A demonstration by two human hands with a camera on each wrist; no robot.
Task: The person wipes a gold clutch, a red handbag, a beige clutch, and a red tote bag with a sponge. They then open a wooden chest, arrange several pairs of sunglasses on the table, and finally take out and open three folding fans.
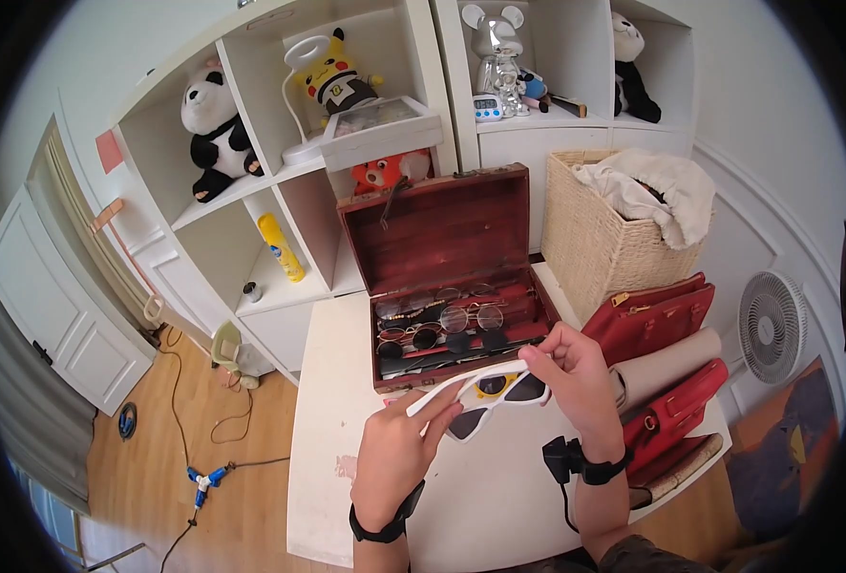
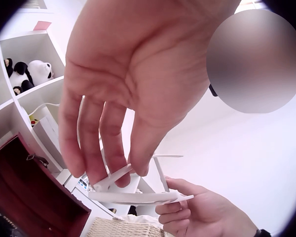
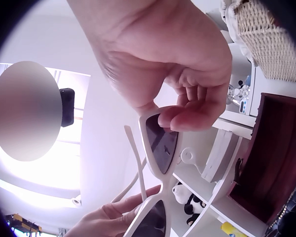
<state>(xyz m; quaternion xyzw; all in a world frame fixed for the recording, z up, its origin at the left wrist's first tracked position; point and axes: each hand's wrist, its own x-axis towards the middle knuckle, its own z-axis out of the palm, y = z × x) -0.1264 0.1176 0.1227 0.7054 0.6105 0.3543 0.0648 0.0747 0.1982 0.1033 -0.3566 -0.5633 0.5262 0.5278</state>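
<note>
Both hands hold a pair of white-framed sunglasses (image 1: 468,423) with dark, pointed lenses, above the near part of the white table. My left hand (image 1: 394,463) pinches one temple arm between thumb and fingers, as the left wrist view shows. The right hand (image 1: 581,387) grips the frame's other end, fingertips over the outer edge of a lens (image 3: 163,148). Something yellow (image 1: 490,386) shows beyond the frame. Just past the hands stands an open reddish-brown wooden case (image 1: 437,234), lid raised, with several pairs of glasses (image 1: 471,316) inside.
A woven basket (image 1: 614,239) with cream cloth stands behind the white table (image 1: 332,420). Red bags (image 1: 666,411) and a beige roll (image 1: 671,363) line its right side. White shelves (image 1: 280,181) with plush toys rise behind; a fan (image 1: 771,320) is far right.
</note>
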